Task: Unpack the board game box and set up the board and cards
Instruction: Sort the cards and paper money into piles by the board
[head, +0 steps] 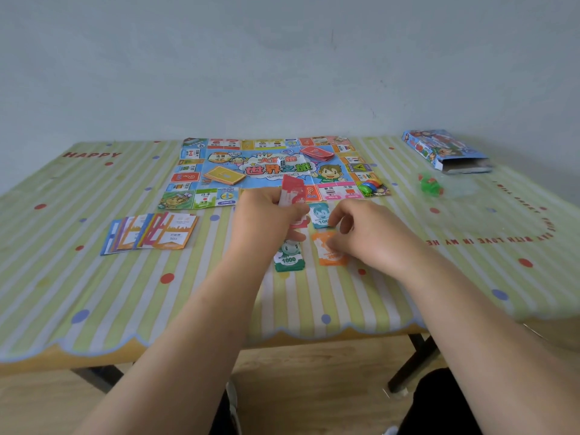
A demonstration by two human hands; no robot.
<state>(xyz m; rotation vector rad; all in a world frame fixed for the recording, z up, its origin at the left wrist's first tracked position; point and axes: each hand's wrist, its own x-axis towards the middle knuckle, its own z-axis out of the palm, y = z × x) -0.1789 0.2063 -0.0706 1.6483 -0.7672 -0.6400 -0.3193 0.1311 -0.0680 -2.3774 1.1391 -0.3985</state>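
Here, two decks (224, 175) (317, 153), one board (273, 183).

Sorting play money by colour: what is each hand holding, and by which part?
The left hand grips red notes round their lower half, tops sticking up. The right hand touches the orange notes; a grip cannot be told.

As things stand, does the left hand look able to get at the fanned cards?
Reach, likely yes: the fanned cards lie to its left with only bare tablecloth between. But the left hand grips a bundle of red notes, so picking them up looks awkward.
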